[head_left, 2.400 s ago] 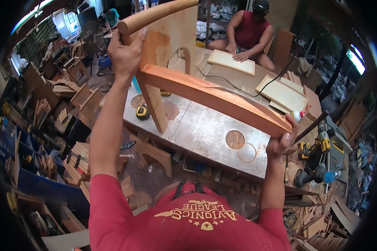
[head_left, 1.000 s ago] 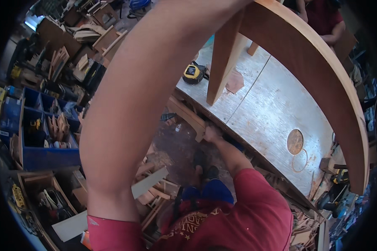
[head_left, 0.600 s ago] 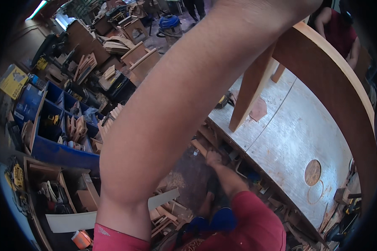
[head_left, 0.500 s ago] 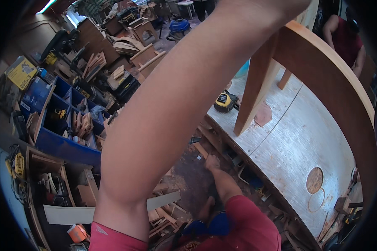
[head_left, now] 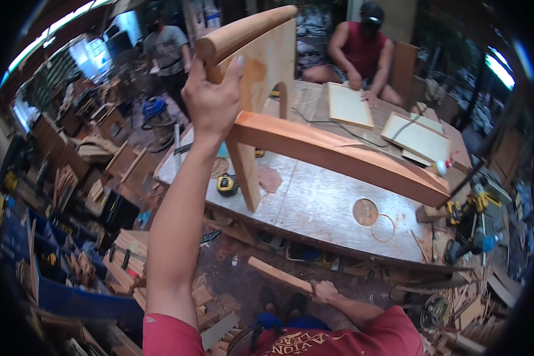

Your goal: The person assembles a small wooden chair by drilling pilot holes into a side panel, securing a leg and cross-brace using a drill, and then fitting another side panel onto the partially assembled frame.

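Note:
My left hand (head_left: 212, 101) is raised and closed around the edge of a wooden furniture frame (head_left: 279, 59), just under its thick rounded rail (head_left: 249, 32). The thumb points up along the panel; the other fingers are partly hidden behind the wood. From beside my wrist a long curved wooden piece (head_left: 344, 151) of the frame runs to the right, and a tapered leg (head_left: 243, 172) stands on the pale workbench (head_left: 314, 196). Low in front of my body, my right hand (head_left: 325, 291) grips one end of a wooden strip (head_left: 279, 274), held over the floor.
A yellow and black tape measure (head_left: 226, 185) lies on the bench near the leg. Across it, a person (head_left: 362, 53) handles a pale panel (head_left: 350, 105). Another person (head_left: 166, 50) stands at the far left. Blue bins (head_left: 83, 302) and wood scraps (head_left: 130, 255) crowd the left.
The view has lifted and shifted, bringing my left hand and the frame's top into sight. The wooden strip in my right hand now shows much more of its length.

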The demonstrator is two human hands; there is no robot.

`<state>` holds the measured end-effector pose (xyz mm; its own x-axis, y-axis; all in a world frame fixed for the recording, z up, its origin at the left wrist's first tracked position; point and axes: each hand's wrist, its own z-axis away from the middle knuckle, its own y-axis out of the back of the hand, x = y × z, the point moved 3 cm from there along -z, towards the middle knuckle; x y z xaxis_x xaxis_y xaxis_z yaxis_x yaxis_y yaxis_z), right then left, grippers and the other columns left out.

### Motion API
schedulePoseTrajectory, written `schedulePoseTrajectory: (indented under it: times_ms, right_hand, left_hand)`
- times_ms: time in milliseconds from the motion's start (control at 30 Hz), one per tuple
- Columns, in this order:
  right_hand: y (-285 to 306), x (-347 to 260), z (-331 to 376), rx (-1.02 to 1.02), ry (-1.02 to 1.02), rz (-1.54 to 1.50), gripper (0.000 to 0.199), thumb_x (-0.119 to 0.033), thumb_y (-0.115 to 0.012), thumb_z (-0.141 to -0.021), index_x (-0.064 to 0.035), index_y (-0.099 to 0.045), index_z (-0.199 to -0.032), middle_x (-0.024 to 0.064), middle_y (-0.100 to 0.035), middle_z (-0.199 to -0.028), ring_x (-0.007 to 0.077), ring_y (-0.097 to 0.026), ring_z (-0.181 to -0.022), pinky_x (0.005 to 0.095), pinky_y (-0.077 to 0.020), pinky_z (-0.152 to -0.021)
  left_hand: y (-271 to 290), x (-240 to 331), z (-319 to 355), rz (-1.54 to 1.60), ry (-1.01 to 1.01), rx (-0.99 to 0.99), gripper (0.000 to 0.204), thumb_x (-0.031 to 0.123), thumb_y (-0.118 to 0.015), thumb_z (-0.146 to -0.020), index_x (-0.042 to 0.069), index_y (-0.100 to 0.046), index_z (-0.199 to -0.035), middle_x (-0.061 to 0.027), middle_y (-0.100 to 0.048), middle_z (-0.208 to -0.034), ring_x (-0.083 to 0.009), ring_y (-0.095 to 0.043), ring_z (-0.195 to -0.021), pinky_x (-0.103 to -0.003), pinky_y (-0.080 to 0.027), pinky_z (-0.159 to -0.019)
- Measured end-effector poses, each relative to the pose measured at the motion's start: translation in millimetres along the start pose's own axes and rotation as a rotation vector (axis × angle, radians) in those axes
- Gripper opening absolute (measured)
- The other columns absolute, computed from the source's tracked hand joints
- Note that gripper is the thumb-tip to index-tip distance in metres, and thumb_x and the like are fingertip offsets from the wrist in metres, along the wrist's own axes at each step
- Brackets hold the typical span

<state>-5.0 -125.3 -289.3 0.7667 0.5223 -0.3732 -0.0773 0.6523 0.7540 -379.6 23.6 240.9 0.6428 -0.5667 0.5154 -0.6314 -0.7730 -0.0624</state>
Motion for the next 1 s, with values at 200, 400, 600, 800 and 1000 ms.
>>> schedulePoseTrajectory:
  times_ms: [200,400,600,800,1000]
  right_hand:
    - [36.7,18.9,221.4,0.034,-0.371,-0.005,0.052,-0.038,-0.073,-0.083,-0.0061,-0.062,-0.123,0.0227,-0.075,-0.094,0.0432,-0.073,-0.092,0.0546,-0.0581,-0.083]
    - [120.5,-53.9,417.7,0.204,-0.670,0.017,0.044,-0.032,-0.080,-0.076,-0.0046,-0.064,-0.107,0.0234,-0.072,-0.085,0.0466,-0.070,-0.083,0.0550,-0.0555,-0.078]
    - [211.2,-161.4,532.3,0.389,-1.158,0.178,0.048,-0.028,-0.089,-0.071,-0.0079,-0.069,-0.110,0.0227,-0.070,-0.086,0.0461,-0.066,-0.086,0.0557,-0.0507,-0.078]
    - [282.1,-226.1,592.4,0.689,-1.162,0.209,0.051,-0.017,-0.089,-0.055,0.0029,-0.067,-0.096,0.0263,-0.064,-0.083,0.0515,-0.058,-0.081,0.0503,-0.0485,-0.073]
    - [337.0,-226.6,624.3,0.974,-0.902,-0.244,0.076,-0.050,-0.090,-0.061,0.0093,-0.064,-0.101,0.0048,-0.057,-0.081,0.0152,-0.055,-0.083,0.0342,-0.0467,-0.073]
  left_hand:
    - [1.1,2.8,1.2,-0.087,-0.082,0.024,0.042,0.024,-0.081,-0.092,0.001,-0.068,-0.125,-0.0154,-0.078,-0.104,-0.0235,-0.076,-0.095,-0.037,-0.057,-0.087]
    - [17.3,-12.5,-12.1,-0.268,-0.101,0.068,0.044,0.030,-0.082,-0.092,0.001,-0.071,-0.122,-0.0153,-0.078,-0.109,-0.0258,-0.073,-0.103,-0.039,-0.051,-0.102]
    - [17.0,-20.1,-11.2,-0.067,-0.033,0.033,0.046,0.032,-0.081,-0.093,0.003,-0.069,-0.127,-0.0146,-0.078,-0.109,-0.0238,-0.075,-0.099,-0.039,-0.057,-0.088]
    - [14.4,-17.7,-8.2,-0.014,0.044,-0.037,0.048,0.031,-0.080,-0.095,0.003,-0.068,-0.131,-0.0115,-0.077,-0.113,-0.0198,-0.072,-0.104,-0.035,-0.054,-0.094]
    - [16.2,-34.0,-12.0,-0.098,-0.045,-0.009,0.047,0.030,-0.079,-0.096,0.003,-0.067,-0.133,-0.0119,-0.076,-0.118,-0.0186,-0.071,-0.105,-0.034,-0.053,-0.095]
